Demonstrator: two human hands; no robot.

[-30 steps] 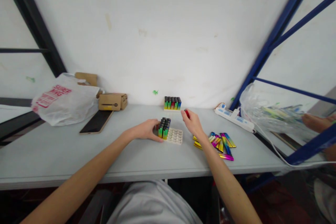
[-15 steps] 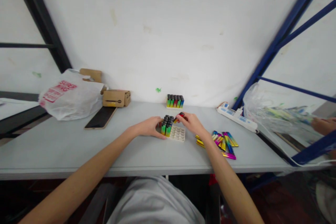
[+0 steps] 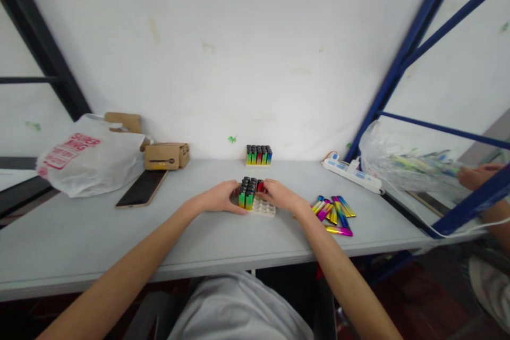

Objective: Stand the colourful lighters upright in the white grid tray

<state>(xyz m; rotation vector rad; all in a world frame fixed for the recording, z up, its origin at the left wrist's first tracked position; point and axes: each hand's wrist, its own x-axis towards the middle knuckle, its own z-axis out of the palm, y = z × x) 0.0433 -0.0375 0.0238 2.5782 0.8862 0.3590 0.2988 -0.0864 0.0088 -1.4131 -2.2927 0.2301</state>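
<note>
A white tray with round holes lies on the grey table, and several green-and-yellow lighters with black tops stand upright in its left part. My left hand curves around the left side of this group, thumb at the near edge and fingers behind. With closed fingers, my right hand grips a red lighter upright at the tray's back row, just right of the group. Loose shiny wraps or lighters in yellow, blue and pink lie right of my right forearm.
Against the wall stands a second filled tray. At left are a plastic bag, a cardboard box and a phone. A power strip lies at right, near another person's hands beyond the blue frame.
My right hand has brought the red lighter from a tilted position above the tray down to upright at its back row. The camera view has shifted slightly.
</note>
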